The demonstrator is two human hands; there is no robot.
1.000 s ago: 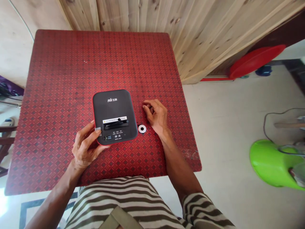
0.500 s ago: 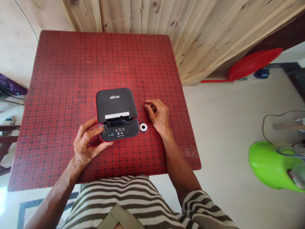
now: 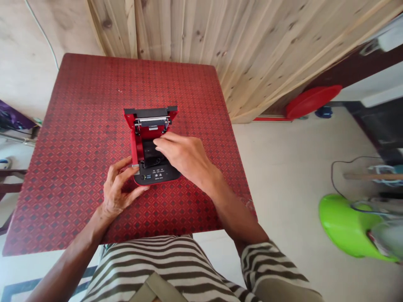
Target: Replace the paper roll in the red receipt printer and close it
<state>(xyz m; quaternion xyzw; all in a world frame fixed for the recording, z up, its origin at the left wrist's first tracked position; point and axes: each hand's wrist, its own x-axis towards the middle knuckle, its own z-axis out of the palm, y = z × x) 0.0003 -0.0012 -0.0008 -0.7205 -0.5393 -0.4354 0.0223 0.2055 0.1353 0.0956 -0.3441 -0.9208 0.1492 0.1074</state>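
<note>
A small red and black label printer (image 3: 157, 174) stands on the table with its lid (image 3: 151, 112) raised, so its red inside and dark paper bay show. My left hand (image 3: 121, 184) grips the printer's front left corner, the thumb along the front edge and the fingers at the left side. Over the open bay reaches my right hand (image 3: 185, 155), its fingertips pressed together inside the right part. Whether anything is between those fingertips is hidden. The right hand also covers the printer's right side and the spot beside it.
Under the printer is a table (image 3: 94, 96) with a red patterned cover. Wooden panelling (image 3: 189, 33) rises behind it. On the floor to the right are a green plastic stool (image 3: 340, 226), a red round item (image 3: 311, 100) and a dark cable (image 3: 333, 172).
The printer's lid has swung up from closed to open. My right hand has moved left from the table into the bay. The white disc beside the printer is out of sight now.
</note>
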